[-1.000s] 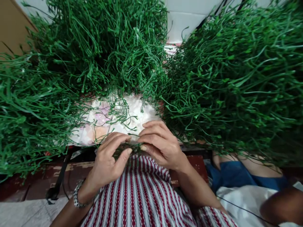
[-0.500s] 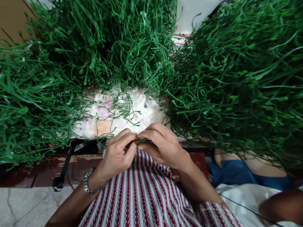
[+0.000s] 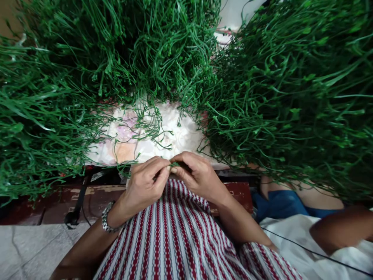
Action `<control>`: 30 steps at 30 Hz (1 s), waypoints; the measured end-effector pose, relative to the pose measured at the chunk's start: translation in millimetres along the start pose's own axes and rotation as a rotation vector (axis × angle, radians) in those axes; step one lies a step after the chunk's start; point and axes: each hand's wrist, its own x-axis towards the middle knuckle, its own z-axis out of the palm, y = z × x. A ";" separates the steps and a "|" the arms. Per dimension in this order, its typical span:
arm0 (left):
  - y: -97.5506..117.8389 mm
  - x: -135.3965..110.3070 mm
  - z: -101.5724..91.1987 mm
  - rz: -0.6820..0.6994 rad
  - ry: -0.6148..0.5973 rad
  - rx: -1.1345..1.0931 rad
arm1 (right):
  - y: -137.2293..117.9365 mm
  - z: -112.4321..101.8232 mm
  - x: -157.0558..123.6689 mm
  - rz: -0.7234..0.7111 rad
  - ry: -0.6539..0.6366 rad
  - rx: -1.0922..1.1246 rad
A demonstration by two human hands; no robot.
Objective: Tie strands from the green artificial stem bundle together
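My left hand [image 3: 147, 181] is closed in a pinch, thumb against forefinger, with a bracelet at the wrist. Its fingertips meet those of my right hand [image 3: 201, 175], which is also pinched. Between the two sets of fingertips shows a small piece of thin green stem [image 3: 175, 164]; most of it is hidden by my fingers. Just beyond my hands, several loose green stems with small forked tips [image 3: 151, 128] lie on a white, flower-patterned table cover [image 3: 186, 136].
Large heaps of glossy green stems rise at the left [image 3: 37, 128], at the back [image 3: 116, 46] and at the right [image 3: 291, 97]. A worn dark-red wooden edge [image 3: 61, 202] runs below the cover. Another person's arm [image 3: 340, 229] and blue shorts [image 3: 287, 204] are at lower right.
My fingertips have shifted slightly, and a bit of green stem now shows between them. The view has tilted a little; the nearby person's arm has moved slightly left and up.
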 end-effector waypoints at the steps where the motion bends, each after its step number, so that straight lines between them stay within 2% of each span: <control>1: -0.3 -0.1 -2.5 0.007 -0.041 0.014 | 0.2 -1.5 -0.9 0.009 -0.051 -0.031; 5: 3.4 -2.5 -15.3 0.117 -0.226 0.012 | -3.0 -4.9 -7.1 -0.055 -0.196 -0.056; 8: 9.4 -7.7 -29.3 0.200 -0.380 -0.012 | -9.6 -9.7 -16.3 -0.176 -0.227 0.029; 10: 11.8 -10.9 -41.7 0.211 -0.436 -0.029 | -13.5 -18.8 -24.1 -0.195 -0.207 0.086; 11: 12.0 -11.6 -48.1 0.194 -0.406 -0.038 | -14.8 -25.1 -27.8 -0.170 -0.155 0.109; 14: 10.3 -7.0 -60.3 0.117 -0.176 -0.049 | -15.3 -43.4 -33.1 -0.075 0.071 0.141; 15: 9.5 -3.1 -60.0 0.105 -0.129 -0.054 | -14.4 -46.6 -31.7 -0.095 0.090 0.150; 16: 8.8 1.5 -57.1 0.109 -0.186 -0.071 | -13.2 -47.6 -28.4 -0.117 0.054 0.151; 18: 7.5 11.5 -45.4 0.027 -0.212 -0.124 | -10.1 -43.1 -17.1 -0.102 0.056 0.126; 21: 5.2 22.0 -24.1 -0.119 -0.123 -0.215 | -5.0 -25.7 3.9 -0.028 0.161 0.090; 26: 1.0 20.9 -9.3 -0.160 -0.018 -0.269 | -0.1 4.4 17.8 -0.002 -0.010 0.170; 30: -1.9 17.1 -10.6 -0.131 -0.014 -0.264 | 2.5 10.7 13.2 0.041 -0.011 0.232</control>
